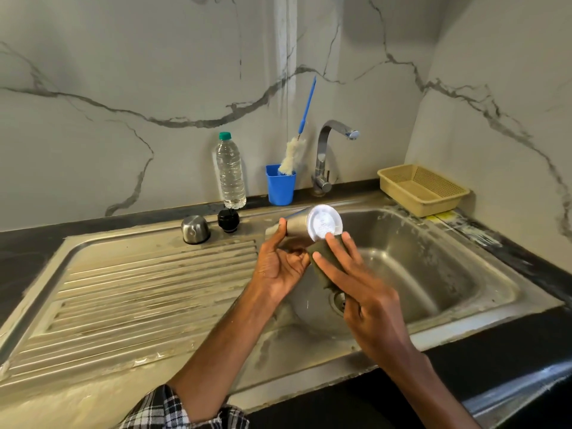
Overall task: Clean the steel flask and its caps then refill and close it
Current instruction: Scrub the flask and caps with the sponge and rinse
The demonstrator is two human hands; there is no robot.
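- Steel flask [298, 226] is held on its side over the sink basin [433, 261], its pale, soapy-looking base turned towards the person, so drips should fall into the basin rather than onto the counter
- left hand [278, 261] grips the flask's body, thumb on its near side and fingers curled underneath, a hold that looks meant to steady and turn it
- right hand [359, 286] lays straight fingers on a dark green scrub pad [320, 275], pressing it against the flask near the base; the thumb is hidden, so I cannot tell whether it pinches the pad from below
- steel cap [195, 229] and black inner cap [228, 220] stand near each other, not touching, at the back of the draining board [139, 280], off the flask and probably waiting for their own scrub
- water bottle [230, 174], capped and nearly full, stands just behind the black cap, likely for the refill
- bottle brush [292, 156] stands head-down in a blue cup [280, 185] beside the tap [325, 150], handy for the flask's inside
- as I read it, the outside wash is under way, and the rinse, refill and closing are not yet done
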